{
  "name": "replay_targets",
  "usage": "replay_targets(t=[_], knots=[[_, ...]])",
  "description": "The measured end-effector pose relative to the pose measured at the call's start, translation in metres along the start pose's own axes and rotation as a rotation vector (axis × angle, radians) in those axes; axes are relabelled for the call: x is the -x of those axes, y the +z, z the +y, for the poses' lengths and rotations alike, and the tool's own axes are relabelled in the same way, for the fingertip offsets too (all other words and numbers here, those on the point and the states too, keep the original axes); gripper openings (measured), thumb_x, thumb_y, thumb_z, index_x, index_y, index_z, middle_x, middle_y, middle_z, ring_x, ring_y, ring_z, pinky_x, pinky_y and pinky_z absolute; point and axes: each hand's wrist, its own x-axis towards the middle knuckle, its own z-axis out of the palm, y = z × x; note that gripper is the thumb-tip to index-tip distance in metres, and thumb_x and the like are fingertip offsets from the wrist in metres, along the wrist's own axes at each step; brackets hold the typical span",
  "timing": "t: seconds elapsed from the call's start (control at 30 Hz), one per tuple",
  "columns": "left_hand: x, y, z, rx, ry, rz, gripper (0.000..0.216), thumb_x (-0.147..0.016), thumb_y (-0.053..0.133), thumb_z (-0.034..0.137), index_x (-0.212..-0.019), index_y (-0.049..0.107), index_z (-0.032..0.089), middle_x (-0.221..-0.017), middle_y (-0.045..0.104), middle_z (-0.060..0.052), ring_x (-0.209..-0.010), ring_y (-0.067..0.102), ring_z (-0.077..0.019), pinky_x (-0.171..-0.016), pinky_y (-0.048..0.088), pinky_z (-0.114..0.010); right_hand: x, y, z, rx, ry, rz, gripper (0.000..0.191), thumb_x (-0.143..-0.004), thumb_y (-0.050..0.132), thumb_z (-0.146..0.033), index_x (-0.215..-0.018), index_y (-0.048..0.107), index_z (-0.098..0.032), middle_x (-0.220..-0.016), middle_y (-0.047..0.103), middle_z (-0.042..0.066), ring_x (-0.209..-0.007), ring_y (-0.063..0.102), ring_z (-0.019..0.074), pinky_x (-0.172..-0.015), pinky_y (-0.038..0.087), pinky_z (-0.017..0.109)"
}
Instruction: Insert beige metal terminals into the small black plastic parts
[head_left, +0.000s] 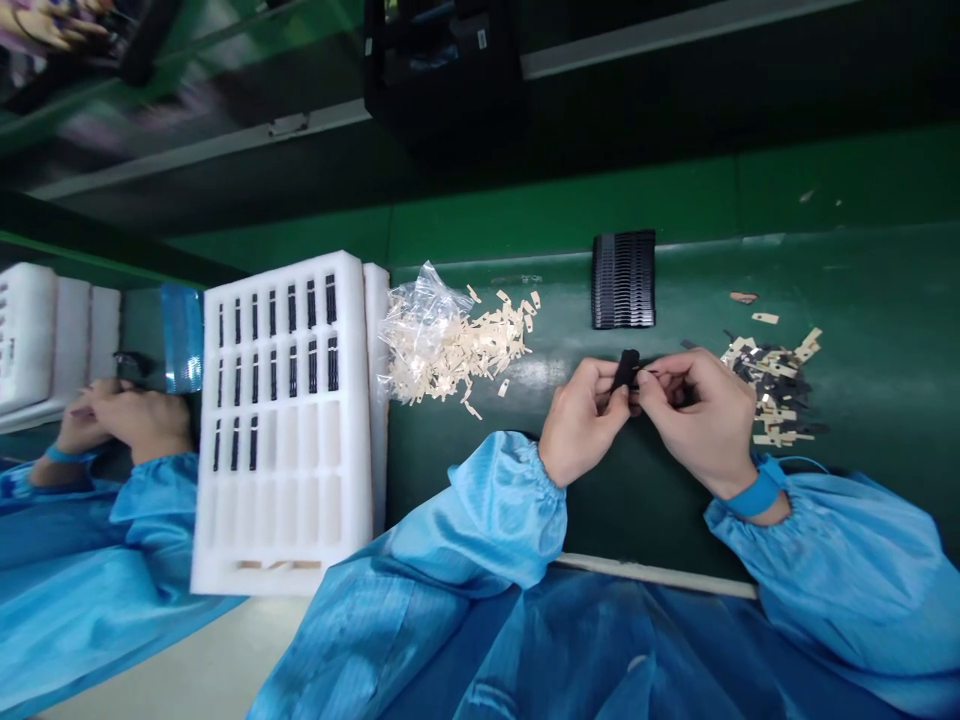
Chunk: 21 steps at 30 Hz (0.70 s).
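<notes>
Between the fingertips of my left hand [585,420] is a small black part [625,368], pinched and partly hidden by the fingers. My right hand [697,415] meets it from the right, thumb and forefinger closed at the part's edge; whether they grip the part or a small piece on it is hidden. Just beyond my hands stands a neat row of thin black parts [624,280]. Beside my right hand lies a loose pile of cream and black tabs [780,390].
Left of my hands, cream tabs [480,350] spill from a clear plastic bag [427,310]. A white foam tray [356,450] with black parts in its upper slots overhangs the front edge. Farther left are a co-worker's hands [135,415]. A black bin [442,80] is above the back.
</notes>
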Motion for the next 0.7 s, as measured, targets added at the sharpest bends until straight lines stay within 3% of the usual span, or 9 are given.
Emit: replay_targets(t=[0.17,0.7], knots=[[0.006,0.007,-0.003,0.006,0.021,0.021,0.023,-0.099,0.062,0.03,-0.116,0.056,0.017,-0.103,0.077,-0.007,-0.093,0.077,-0.0178,-0.084,0.062,-0.028,0.004,0.004,-0.002,-0.012,0.142,0.044,0.009,-0.082,0.068,-0.02,-0.079,0.06,-0.022,-0.062,0.057,-0.005,-0.048,0.048,0.0108,-0.047,0.042,0.026],[0.012,0.011,-0.003,-0.163,0.122,0.068,0.021,-0.1,0.061,0.027,-0.118,0.055,0.02,-0.111,0.078,-0.008,-0.102,0.077,-0.0187,-0.087,0.061,-0.027,0.008,0.007,-0.003,-0.064,0.204,0.076,0.011,-0.079,0.068,-0.019,-0.079,0.058,-0.023,-0.063,0.056,-0.005,-0.051,0.05,0.0117,-0.051,0.043,0.027]])
